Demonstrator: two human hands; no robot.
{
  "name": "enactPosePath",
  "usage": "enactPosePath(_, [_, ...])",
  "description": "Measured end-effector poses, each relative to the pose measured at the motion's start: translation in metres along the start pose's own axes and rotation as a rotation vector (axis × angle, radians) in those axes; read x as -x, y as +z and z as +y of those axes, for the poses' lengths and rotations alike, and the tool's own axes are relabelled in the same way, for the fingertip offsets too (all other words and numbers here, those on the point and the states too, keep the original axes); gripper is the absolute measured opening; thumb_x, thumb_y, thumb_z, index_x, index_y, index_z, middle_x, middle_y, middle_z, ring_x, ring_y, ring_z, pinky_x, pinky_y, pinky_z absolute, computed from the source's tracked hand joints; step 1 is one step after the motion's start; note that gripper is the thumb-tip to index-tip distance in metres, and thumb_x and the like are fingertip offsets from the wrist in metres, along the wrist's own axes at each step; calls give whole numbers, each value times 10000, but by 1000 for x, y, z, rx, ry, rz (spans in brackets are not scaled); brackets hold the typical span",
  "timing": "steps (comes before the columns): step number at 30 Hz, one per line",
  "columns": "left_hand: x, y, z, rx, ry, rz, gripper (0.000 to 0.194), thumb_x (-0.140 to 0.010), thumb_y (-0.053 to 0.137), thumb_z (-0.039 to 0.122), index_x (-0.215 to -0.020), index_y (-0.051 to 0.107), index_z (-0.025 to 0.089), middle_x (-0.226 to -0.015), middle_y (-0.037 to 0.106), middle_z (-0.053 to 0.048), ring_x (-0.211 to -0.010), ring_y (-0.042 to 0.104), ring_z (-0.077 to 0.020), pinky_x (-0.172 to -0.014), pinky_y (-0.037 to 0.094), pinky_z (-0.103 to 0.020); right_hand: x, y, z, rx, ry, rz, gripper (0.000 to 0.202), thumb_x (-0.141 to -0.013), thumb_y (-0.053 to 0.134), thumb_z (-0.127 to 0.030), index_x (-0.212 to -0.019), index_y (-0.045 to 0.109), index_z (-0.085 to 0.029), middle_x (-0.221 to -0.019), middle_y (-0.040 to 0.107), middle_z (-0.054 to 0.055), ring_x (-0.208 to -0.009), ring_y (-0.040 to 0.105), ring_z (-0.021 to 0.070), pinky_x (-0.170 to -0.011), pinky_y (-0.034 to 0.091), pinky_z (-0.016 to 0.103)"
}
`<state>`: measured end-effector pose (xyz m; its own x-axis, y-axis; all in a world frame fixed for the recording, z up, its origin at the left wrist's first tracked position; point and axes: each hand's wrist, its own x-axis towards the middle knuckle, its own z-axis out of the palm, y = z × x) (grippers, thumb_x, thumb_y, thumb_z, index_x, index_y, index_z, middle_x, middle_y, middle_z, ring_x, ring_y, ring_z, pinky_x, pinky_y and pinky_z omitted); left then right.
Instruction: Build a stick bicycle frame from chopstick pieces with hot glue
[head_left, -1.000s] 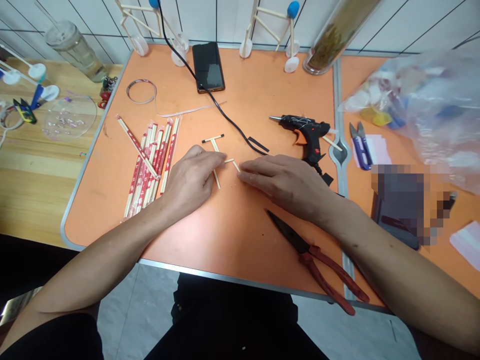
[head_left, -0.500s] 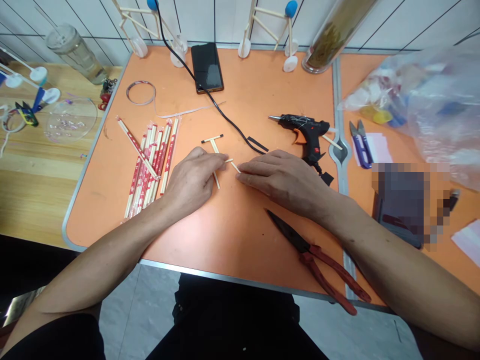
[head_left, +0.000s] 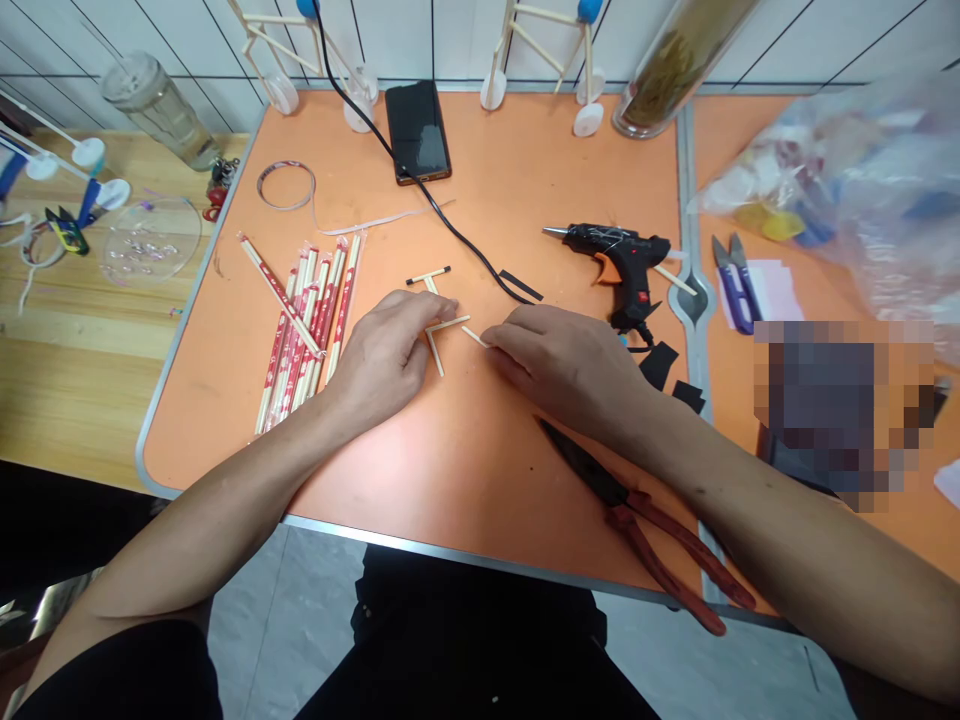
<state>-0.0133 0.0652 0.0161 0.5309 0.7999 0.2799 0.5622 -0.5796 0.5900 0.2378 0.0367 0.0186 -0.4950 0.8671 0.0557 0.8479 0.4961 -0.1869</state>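
A small frame of thin wooden sticks lies on the orange table, its crossbar tipped black at both ends. My left hand is curled over the frame, fingers bent around its middle and covering part of the joints. A side stick points out from under that hand toward the right. Between the fingertips of my right hand is the end of a short wooden stick, its free end just short of the side stick's tip.
Red-handled pliers lie below my right forearm, and a black glue gun sits beyond that hand. Wrapped chopsticks lie at left. A black cable runs past a phone. Purple snips rest at right.
My left fingers have lifted a little off the side stick, showing more of it. My right hand has drawn slightly right, its fingers more bunched. The view has shifted slightly.
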Motion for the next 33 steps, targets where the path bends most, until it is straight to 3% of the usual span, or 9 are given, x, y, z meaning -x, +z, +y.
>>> enactPosePath(8, [0, 3, -2, -59, 3, -44, 583, -879, 457, -47, -1330, 723, 210, -1343, 832, -73, -1289, 743, -251, -1112, 604, -425, -6, 6, -11, -70, 146, 11, 283, -1100, 547, -238, -1009, 802, -155, -989, 748, 130, -851, 616, 232, -709, 297, 359])
enactPosePath(18, [-2, 10, -5, -52, -70, -62, 567, -877, 455, -48, -1277, 734, 241, -1314, 835, -68, -1259, 737, -271, -1086, 601, -456, -18, -8, -28, -35, 291, -129, 312, -1089, 509, -160, -1050, 816, -117, -1061, 817, 179, -955, 703, 278, -769, 359, 370])
enactPosePath(26, [-5, 13, -9, -58, -93, -74, 501, -894, 476, -26, -1221, 726, 259, -1274, 819, -87, -1250, 729, -288, -1079, 592, -467, -19, -2, -28, -69, 334, -56, 280, -1016, 549, -147, -1039, 828, -132, -1022, 835, 177, -904, 708, 280, -776, 381, 360])
enactPosePath(33, [-6, 14, -10, -78, -105, -86, 483, -916, 476, -8, -1226, 729, 262, -1241, 811, -89, -1220, 723, -294, -1040, 588, -462, -25, -2, -24, -89, 365, -78, 281, -1007, 554, -175, -1026, 831, -133, -942, 831, 156, -816, 682, 265, -731, 353, 364])
